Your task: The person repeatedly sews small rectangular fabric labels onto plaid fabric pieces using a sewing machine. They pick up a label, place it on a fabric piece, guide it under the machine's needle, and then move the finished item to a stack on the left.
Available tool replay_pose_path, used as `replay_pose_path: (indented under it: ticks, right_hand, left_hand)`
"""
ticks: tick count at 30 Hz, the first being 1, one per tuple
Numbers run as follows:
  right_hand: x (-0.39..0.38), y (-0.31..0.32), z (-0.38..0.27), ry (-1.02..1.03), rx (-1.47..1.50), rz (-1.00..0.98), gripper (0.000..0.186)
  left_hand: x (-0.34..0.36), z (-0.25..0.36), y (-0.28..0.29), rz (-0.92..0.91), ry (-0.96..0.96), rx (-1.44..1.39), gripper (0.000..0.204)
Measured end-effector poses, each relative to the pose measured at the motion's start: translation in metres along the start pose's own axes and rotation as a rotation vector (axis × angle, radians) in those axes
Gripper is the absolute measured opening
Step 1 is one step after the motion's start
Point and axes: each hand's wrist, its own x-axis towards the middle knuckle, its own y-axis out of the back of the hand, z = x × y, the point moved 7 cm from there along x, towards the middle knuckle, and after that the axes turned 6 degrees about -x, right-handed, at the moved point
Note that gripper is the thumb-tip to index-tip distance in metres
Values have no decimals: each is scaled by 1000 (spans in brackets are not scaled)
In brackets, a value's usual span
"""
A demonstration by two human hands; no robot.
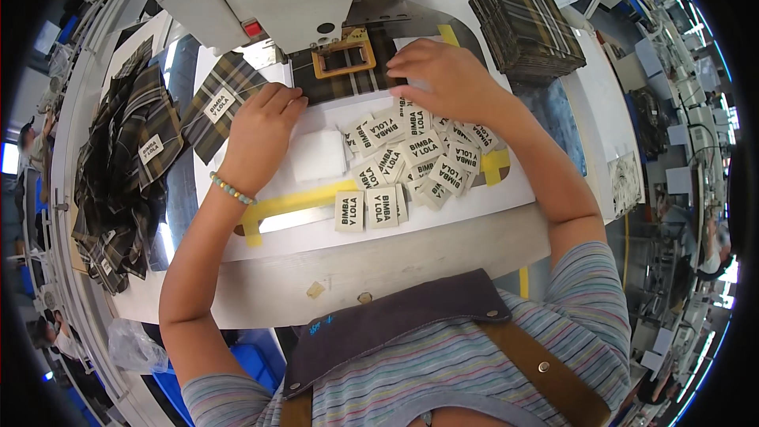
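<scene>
A brown plaid fabric piece (338,88) lies under the orange clamp frame (345,59) of a white sewing machine (277,0). My left hand (265,128) is at the piece's left corner, its fingers bent and closed at the edge; the thumb is mostly hidden. At the right edge, my right hand (447,79) touches the cloth with its fingertips, thumb spread away from the index finger. Many small cream woven labels (423,146) lie heaped below the right hand. Beside the left wrist is another plaid piece (237,83) bearing a cream label.
A tall stack of folded plaid pieces (526,28) stands at the back right. Plaid pieces with labels (126,158) lie piled on the left. Yellow tape (304,199) marks the white work surface. A small white stack (318,154) sits beside the labels. Beneath the table is a blue bin (257,356).
</scene>
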Motion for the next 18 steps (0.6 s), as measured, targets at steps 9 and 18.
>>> replay_pose_path:
  ticks: [9, 18]
  right_hand:
    - [-38, -19, 5, -12, -27, -75, 47]
    - [-37, -16, 8, -46, 70, -36, 48]
  left_hand:
    - [-27, 3, 2, -100, 88, -203, 46]
    - [-27, 10, 8, -102, 78, -140, 54]
